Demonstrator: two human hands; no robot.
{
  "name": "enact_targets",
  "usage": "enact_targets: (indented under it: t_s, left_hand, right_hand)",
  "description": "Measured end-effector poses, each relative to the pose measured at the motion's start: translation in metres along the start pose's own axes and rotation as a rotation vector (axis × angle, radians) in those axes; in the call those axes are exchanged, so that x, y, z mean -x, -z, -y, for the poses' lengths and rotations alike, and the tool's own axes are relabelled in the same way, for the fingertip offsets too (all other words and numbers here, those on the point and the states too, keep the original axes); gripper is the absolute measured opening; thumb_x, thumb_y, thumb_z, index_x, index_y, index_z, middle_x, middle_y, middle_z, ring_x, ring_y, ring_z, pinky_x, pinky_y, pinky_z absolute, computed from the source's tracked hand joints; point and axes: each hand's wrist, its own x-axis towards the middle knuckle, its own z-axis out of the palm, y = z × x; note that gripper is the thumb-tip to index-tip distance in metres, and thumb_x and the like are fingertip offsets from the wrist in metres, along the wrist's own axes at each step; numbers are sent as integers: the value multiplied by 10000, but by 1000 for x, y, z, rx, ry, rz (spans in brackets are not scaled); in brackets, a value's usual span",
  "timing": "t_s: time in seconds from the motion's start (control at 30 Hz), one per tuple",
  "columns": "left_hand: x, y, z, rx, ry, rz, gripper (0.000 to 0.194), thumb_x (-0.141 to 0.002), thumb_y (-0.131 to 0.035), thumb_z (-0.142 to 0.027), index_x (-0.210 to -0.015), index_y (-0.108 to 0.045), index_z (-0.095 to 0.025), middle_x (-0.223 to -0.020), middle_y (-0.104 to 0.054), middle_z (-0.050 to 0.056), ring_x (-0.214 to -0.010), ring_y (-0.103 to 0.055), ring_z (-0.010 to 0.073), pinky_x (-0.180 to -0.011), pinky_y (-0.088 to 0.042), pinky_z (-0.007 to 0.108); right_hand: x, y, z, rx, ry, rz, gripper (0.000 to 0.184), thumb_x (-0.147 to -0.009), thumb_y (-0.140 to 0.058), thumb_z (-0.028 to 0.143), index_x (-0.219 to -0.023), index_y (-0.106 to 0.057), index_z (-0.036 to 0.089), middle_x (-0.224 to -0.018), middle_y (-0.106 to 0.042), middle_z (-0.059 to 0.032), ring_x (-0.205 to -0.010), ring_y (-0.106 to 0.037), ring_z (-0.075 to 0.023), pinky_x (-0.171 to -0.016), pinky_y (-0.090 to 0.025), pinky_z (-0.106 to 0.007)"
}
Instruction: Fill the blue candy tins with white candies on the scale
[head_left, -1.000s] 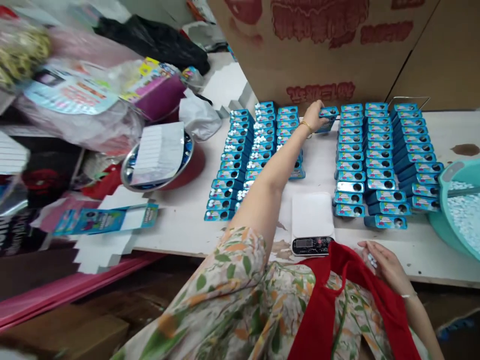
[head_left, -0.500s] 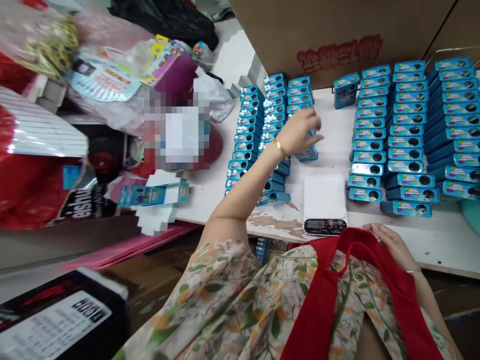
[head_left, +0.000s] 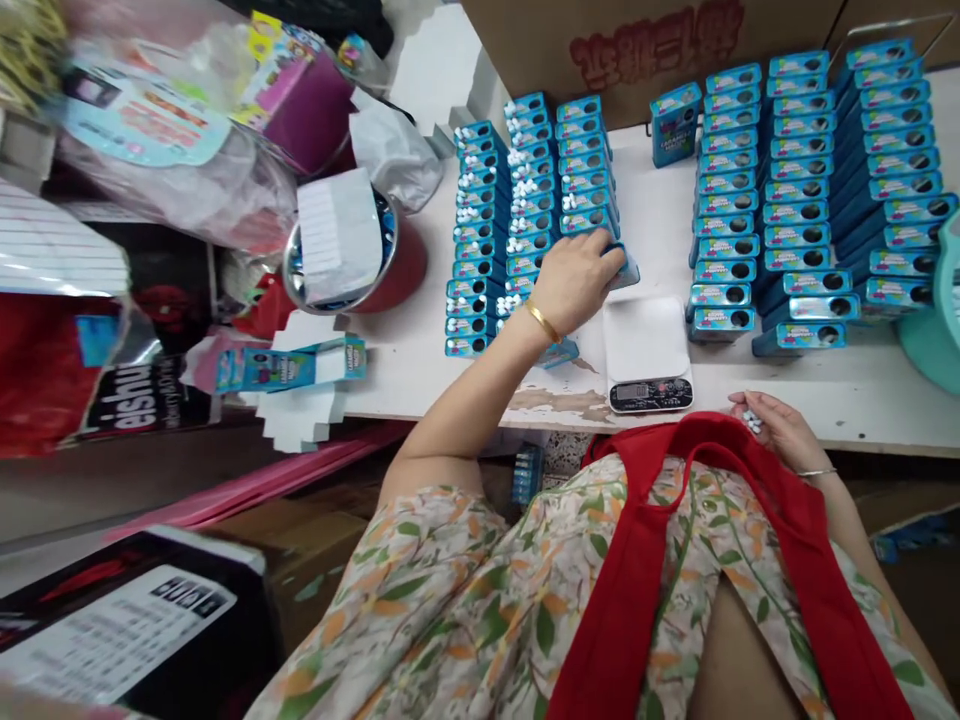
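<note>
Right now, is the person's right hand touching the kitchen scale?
Apart: the head view shows a strip of bare tabletop between the right hand's fingertips and the near right edge of the scale.

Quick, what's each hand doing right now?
Left hand: fingers curled at a blue tin; whether gripping it, can't tell.
Right hand: partly closed, holding small white pellets.

Soft light brightens the tabletop, dims beneath; outer edges look stretched.
</note>
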Motion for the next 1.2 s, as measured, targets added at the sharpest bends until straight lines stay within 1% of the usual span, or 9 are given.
enact_targets:
  t_s: [0.1,0.27,0.43,0.6,0.67,0.8,0.93,1.07,1.2]
  left_hand:
    - [15,10,-28,-4,-115,47,248,-968,-463,-264,-1070,-666,-164,-1083,-657,137,-947,-635,276,-737,-464,386]
    - [14,-5,-52,81,-187,122,245,-953,-458,-223,-1093,-647,-156,-1081,-655,134,-937,-630,264,-762,-466,382]
    - [26,2,-40,315,-99,-43,281,-921,-586,-354,-1170,-587,-223,-1218,-605,83,-1132,-588,294,-948,-467,432]
    - [84,13,-33,501,114,-233,289,-1016,-432,-447,-1112,-575,-215,-1056,-626,67,-1063,-616,234,-935,-490,403]
    - [111,-4,-37,553,182,-260,281,-1018,-431,-451,-1059,-580,-216,-986,-640,59,-981,-627,205,-888,-508,367]
    - [153,-67,-50,658,300,-258,263,-1012,-453,-431,-1023,-581,-202,-972,-668,72,-946,-632,191,-867,-525,338]
    - [174,-121,-62,678,470,-302,287,-1004,-455,-430,-1075,-579,-181,-1060,-672,114,-1046,-621,220,-953,-520,374]
    - [179,-151,-72,689,554,-382,297,-993,-455,-412,-1119,-575,-171,-1109,-651,133,-1089,-595,238,-989,-504,411]
    - [178,-165,-78,655,592,-444,290,-982,-466,-396,-1094,-605,-167,-1091,-648,145,-1063,-590,256,-966,-493,430]
  right_hand:
    - [0,5,-5,-11,13,8,419,-620,-895,495,-888,-763,201,-772,-632,-15,-592,-524,-79,-437,-375,-169]
    - [4,8,-8,-43,17,37,422,-627,-891,454,-937,-751,203,-816,-650,-21,-690,-581,-108,-532,-467,-182]
    - [10,10,-6,-24,-8,-33,411,-609,-906,423,-921,-744,210,-859,-676,-20,-679,-578,-103,-587,-492,-191]
    - [16,0,3,63,-37,-119,424,-514,-946,438,-817,-752,214,-799,-666,-6,-675,-569,-104,-597,-492,-198]
    - [20,-8,10,128,-47,-128,402,-525,-940,431,-812,-752,221,-822,-683,-12,-718,-592,-115,-649,-514,-210]
    - [24,-27,33,300,-15,-37,390,-608,-900,422,-907,-742,226,-837,-695,-20,-676,-585,-106,-607,-484,-220]
    - [11,-54,66,520,232,149,293,-751,-813,392,-934,-709,187,-704,-644,-7,-554,-493,-81,-516,-371,-226]
    - [-11,-93,96,779,516,175,122,-854,-720,261,-935,-706,171,-598,-580,18,-532,-491,-94,-554,-381,-246]
    - [-31,-126,116,1034,616,159,36,-876,-681,160,-908,-695,169,-585,-553,25,-565,-498,-109,-639,-426,-278]
